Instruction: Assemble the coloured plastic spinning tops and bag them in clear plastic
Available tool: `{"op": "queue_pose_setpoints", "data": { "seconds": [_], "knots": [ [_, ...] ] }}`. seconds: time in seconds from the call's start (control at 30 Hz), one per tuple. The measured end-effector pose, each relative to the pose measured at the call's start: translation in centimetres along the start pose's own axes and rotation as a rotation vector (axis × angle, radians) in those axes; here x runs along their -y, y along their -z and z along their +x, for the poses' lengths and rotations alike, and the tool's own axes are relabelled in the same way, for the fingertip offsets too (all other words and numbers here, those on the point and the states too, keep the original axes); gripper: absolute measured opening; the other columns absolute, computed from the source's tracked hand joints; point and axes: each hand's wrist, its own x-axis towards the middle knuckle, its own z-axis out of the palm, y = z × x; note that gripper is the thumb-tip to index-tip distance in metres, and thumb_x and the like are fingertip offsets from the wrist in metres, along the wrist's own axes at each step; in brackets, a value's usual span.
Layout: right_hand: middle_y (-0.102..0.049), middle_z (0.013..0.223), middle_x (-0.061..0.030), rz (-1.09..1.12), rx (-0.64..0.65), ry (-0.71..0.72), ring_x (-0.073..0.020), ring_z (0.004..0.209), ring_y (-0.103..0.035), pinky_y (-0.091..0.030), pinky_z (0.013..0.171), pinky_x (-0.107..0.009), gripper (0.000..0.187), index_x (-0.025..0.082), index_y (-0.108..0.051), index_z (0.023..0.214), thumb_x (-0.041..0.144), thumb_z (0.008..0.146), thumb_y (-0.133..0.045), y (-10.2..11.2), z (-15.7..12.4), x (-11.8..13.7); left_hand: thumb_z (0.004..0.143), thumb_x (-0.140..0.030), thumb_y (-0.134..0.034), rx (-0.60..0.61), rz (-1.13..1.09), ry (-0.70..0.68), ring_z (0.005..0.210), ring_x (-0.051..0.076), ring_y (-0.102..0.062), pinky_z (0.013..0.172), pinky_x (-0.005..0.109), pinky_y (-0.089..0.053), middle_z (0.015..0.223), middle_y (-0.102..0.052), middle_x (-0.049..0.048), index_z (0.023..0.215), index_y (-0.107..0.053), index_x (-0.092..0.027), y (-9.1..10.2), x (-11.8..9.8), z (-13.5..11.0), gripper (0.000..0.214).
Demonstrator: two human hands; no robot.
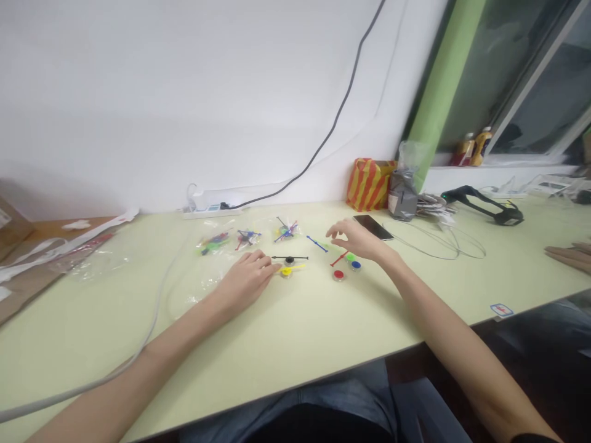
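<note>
My left hand (247, 280) rests on the pale green table (286, 332), fingers curled, with the fingertips against a yellow disc with a yellow stick (289, 269). Just behind it lies a black disc with a black stick (289, 258). My right hand (355, 239) hovers palm down, fingers loosely spread, over a red stick (338, 259), a green disc (350, 257) and a blue disc (355, 265). A red disc (338, 274) sits in front of them. A blue stick (317, 243) lies left of the right hand's fingertips.
Small clear bags of coloured parts (247, 238) lie behind the hands. A phone (373, 226), a red-and-yellow striped bag (369, 183) and a power strip (212, 209) stand by the wall. A grey cable (152, 326) runs at the left. Another person's hand (570, 255) is at the right edge.
</note>
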Motion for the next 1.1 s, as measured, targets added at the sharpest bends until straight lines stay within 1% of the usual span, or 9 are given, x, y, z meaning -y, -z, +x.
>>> {"op": "queue_pose_setpoints", "data": {
  "seconds": [0.2,0.37,0.5,0.67,0.73,0.8,0.9,1.0,1.1],
  "knots": [
    [-0.070,0.091,-0.0061,0.055,0.434,-0.244,-0.0185,0.082,-0.063,-0.044,0.066,-0.025,0.006,0.016,-0.071,0.088,0.019,0.084,-0.067,2.6,-1.0,-2.6,0.101,-0.018,-0.042,-0.036,-0.017,0.016,0.103,0.028,-0.055,0.089,0.044,-0.046,0.106,-0.062,0.0098,0.126,-0.062,-0.021,0.2,-0.1,-0.1,0.032],
    [-0.069,0.087,-0.0060,0.033,0.524,-0.313,-0.0173,0.075,-0.061,-0.040,0.059,-0.025,0.009,0.016,-0.069,0.085,0.023,0.080,-0.073,2.6,-1.1,-1.9,0.100,-0.014,-0.040,-0.069,-0.059,-0.007,0.109,0.028,-0.054,0.093,0.046,-0.046,0.116,-0.058,0.0105,0.131,-0.058,-0.022,0.6,-1.3,0.1,0.037],
    [-0.068,0.083,-0.0054,0.008,0.475,-0.303,-0.0150,0.069,-0.058,-0.036,0.057,-0.024,0.009,0.016,-0.065,0.079,0.020,0.080,-0.073,2.7,-0.9,-1.2,0.099,-0.011,-0.039,-0.048,-0.103,-0.053,0.110,0.027,-0.054,0.093,0.045,-0.046,0.116,-0.058,0.0110,0.129,-0.058,-0.021,0.7,-2.2,0.2,0.037],
    [-0.066,0.079,-0.0024,0.088,0.153,-0.160,-0.0130,0.068,-0.056,-0.035,0.059,-0.024,0.010,0.016,-0.066,0.080,0.024,0.084,-0.071,2.6,-0.6,0.7,0.099,-0.010,-0.037,-0.021,-0.129,-0.056,0.105,0.026,-0.055,0.089,0.043,-0.047,0.110,-0.060,0.0103,0.110,-0.062,-0.018,0.8,-2.4,0.2,0.029],
    [-0.064,0.074,-0.0003,0.255,0.203,-0.021,-0.0121,0.066,-0.056,-0.036,0.060,-0.023,0.010,0.016,-0.067,0.084,0.025,0.086,-0.071,1.4,-0.5,2.6,0.099,-0.010,-0.036,-0.002,-0.145,-0.069,0.106,0.025,-0.055,0.089,0.042,-0.047,0.111,-0.061,0.0098,0.109,-0.061,-0.018,0.8,-2.3,0.2,0.028],
    [-0.061,0.069,0.0021,0.403,0.360,0.106,-0.0109,0.061,-0.054,-0.036,0.058,-0.022,0.008,0.015,-0.068,0.087,0.023,0.087,-0.071,-0.3,-0.5,4.8,0.098,-0.009,-0.036,0.018,-0.158,-0.088,0.110,0.025,-0.054,0.093,0.043,-0.046,0.115,-0.061,0.0094,0.111,-0.060,-0.018,0.7,-2.1,0.2,0.029],
    [-0.058,0.066,0.0040,0.381,0.391,0.218,-0.0093,0.059,-0.051,-0.033,0.058,-0.021,0.006,0.016,-0.070,0.089,0.020,0.087,-0.072,-2.1,-0.4,7.4,0.096,-0.006,-0.037,0.028,-0.167,-0.112,0.120,0.026,-0.052,0.101,0.045,-0.044,0.119,-0.062,0.0082,0.117,-0.059,-0.020,0.4,-1.9,0.2,0.033],
    [-0.059,0.066,0.0028,0.321,0.169,0.142,-0.0095,0.060,-0.049,-0.032,0.061,-0.022,0.014,0.016,-0.069,0.090,0.027,0.096,-0.063,-2.2,-0.1,6.9,0.096,-0.006,-0.038,0.007,-0.173,-0.116,0.126,0.026,-0.050,0.106,0.045,-0.042,0.123,-0.062,0.0080,0.121,-0.058,-0.021,0.3,-2.0,0.2,0.036],
    [-0.064,0.075,-0.0009,0.243,-0.041,-0.016,-0.0113,0.067,-0.053,-0.034,0.064,-0.023,0.022,0.015,-0.067,0.089,0.030,0.100,-0.055,-1.8,0.2,3.6,0.096,-0.006,-0.039,0.014,-0.181,-0.111,0.129,0.027,-0.049,0.107,0.046,-0.043,0.134,-0.056,0.0102,0.128,-0.056,-0.021,0.7,-2.7,0.0,0.040]
  ]
}}
